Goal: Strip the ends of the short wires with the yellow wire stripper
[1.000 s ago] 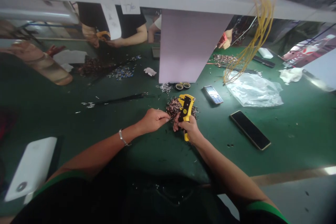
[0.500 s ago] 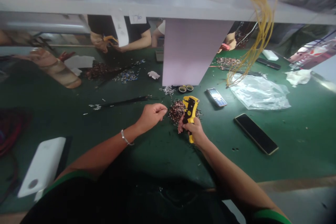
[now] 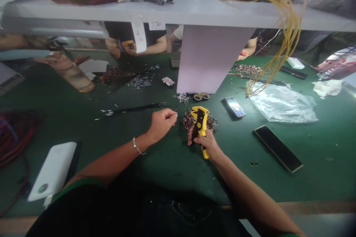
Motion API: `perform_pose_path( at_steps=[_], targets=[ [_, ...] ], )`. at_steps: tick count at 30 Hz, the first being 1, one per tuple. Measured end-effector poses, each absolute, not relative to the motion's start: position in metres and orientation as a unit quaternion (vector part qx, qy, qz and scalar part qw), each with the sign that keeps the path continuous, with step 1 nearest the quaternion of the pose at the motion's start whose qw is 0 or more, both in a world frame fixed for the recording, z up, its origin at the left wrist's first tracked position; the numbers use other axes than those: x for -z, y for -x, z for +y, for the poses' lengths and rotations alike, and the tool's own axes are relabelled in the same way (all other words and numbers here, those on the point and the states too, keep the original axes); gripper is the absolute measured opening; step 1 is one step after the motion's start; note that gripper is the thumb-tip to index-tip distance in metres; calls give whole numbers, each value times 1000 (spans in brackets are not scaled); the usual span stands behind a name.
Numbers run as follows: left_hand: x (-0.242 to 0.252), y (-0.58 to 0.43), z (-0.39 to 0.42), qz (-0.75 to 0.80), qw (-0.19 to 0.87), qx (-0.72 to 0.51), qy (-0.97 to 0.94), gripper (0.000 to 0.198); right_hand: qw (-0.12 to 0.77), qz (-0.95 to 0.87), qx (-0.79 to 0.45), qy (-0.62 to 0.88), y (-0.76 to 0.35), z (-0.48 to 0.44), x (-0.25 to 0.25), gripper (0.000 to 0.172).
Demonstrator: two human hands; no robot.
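Right hand (image 3: 208, 145) grips a yellow-black wire stripper (image 3: 199, 123), fingers wrapped round the handle, tool held over a heap of short wire pieces (image 3: 213, 124) on the green bench mat (image 3: 319, 163). Left hand (image 3: 161, 124) just beside, fingertips (image 3: 175, 114) pinched together; anything held too small to tell.

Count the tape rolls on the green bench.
2: one tape roll and another lie side by side at the foot of the pale upright panel; others may be hidden behind it.
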State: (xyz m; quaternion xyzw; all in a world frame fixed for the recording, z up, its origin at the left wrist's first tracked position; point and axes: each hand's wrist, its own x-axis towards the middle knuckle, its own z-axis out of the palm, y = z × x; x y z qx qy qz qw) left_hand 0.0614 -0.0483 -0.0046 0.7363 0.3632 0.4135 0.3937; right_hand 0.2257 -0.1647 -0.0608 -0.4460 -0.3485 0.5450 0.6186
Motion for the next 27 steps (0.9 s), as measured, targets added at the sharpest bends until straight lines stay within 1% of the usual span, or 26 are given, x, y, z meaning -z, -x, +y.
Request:
perform_pose_path(
  at_steps=[4, 15, 27],
  targets=[
    [4, -62, -52, 374, 390, -420, -729, 13, 612, -362, -548, 441, -220, -167, 65, 36],
    [-2, -64, -68, 371, 397, -396, -741, 13, 592, -371, -561, 444, -211, -174, 59, 33],
    [-5, -65, -74, 354, 461, -362, -729, 13, 583, -384, -569, 435, -215, -174, 54, 34]
  ],
)
